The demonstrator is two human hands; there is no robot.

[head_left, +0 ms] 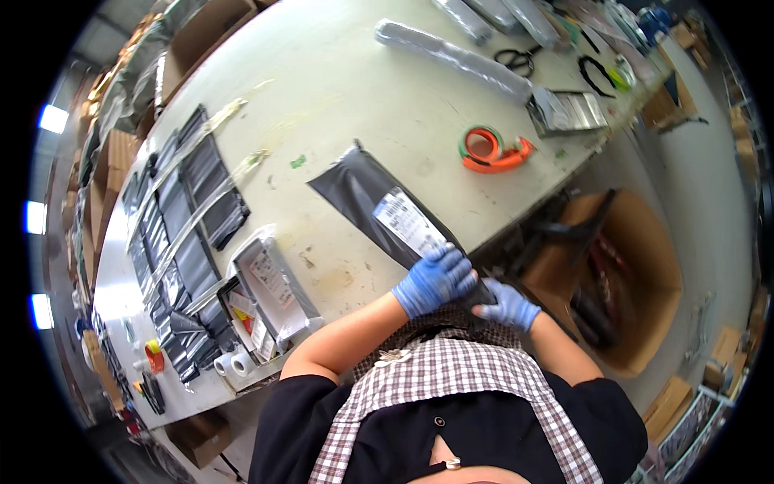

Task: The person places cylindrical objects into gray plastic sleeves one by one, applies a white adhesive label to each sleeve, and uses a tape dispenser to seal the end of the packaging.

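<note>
A long black plastic mailing bag (355, 194) with a white label (409, 220) slants across the near edge of the table, its near end close to my apron. My left hand (433, 281), in a blue glove, lies across the bag just below the label, fingers together and curled over it. At the bag's near end, my right hand (508, 306), also gloved in blue, grips the black plastic with its thumb toward the left. What lies inside the bag is hidden.
An orange tape dispenser (500, 153), scissors (518, 61) and a metal box (571, 113) lie at the right. Clear-wrapped long packages (451, 58) sit at the back. Strapped black packages (181, 218) and a grey tray (274, 282) are at the left. A cardboard box (645, 290) stands beside the table.
</note>
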